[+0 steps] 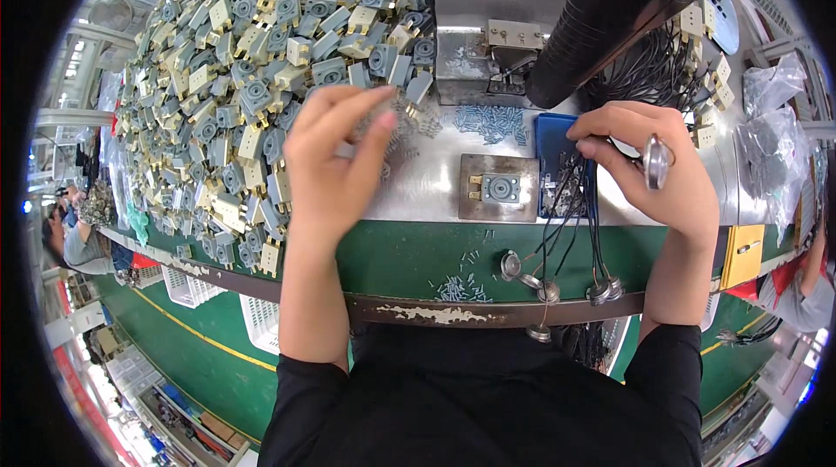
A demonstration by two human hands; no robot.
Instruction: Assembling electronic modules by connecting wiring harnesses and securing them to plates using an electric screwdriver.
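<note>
My left hand [326, 162] hangs over a small pile of fine metal springs [402, 141], thumb and forefinger drawn close in a pinch; anything between the tips is too small to make out. My right hand [657, 167] is closed above a blue tray [550, 132] of dark wires and small metal pieces. A round metal disc [657, 162] rests against its fingers, apparently on a lead gripped there. Between the hands, a grey plastic housing [500, 188] with brass terminals sits on a square metal block [471, 209].
A large heap of grey and cream housings [261, 67] covers the bench's left. Screws [492, 123] lie behind the block, more screws [461, 288] on the green edge. Wired metal discs [601, 291] hang over the front. A black cylindrical tool [592, 32] slants overhead.
</note>
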